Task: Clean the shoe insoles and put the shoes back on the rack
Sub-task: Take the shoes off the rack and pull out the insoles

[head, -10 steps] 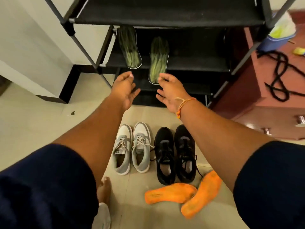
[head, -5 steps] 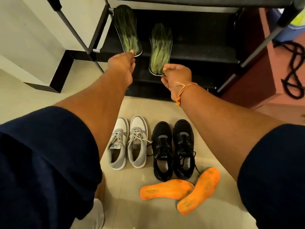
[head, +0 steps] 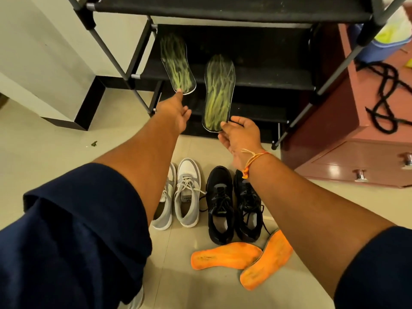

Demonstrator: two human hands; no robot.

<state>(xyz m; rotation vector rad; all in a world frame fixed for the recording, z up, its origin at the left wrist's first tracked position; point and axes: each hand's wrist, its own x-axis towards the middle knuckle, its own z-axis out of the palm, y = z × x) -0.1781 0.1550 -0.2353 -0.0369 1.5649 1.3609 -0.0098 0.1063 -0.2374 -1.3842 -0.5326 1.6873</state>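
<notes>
Two green-streaked insoles lean on the shelves of the black shoe rack (head: 223, 14). My left hand (head: 176, 112) stretches one fingertip to the heel of the left green insole (head: 177, 63), with the thumb spread apart. The thumb and fingers of my right hand (head: 240, 134) pinch the heel of the right green insole (head: 219, 90). On the floor below stand a grey-white pair of sneakers (head: 187, 197) and a black pair of sneakers (head: 220, 206). In front of them lie two orange insoles (head: 225, 255), overlapping at one end.
A reddish drawer unit (head: 356, 159) stands right of the rack, with a black cord (head: 388, 97) on top and a blue bucket (head: 383, 47) behind it. A white wall with a black base (head: 89, 103) is to the left. A small bit of debris (head: 93, 143) lies on the tiles.
Both hands reached up from the floor area to the heels of the green insoles. The right hand closed on its insole; the left hand's thumb has since spread.
</notes>
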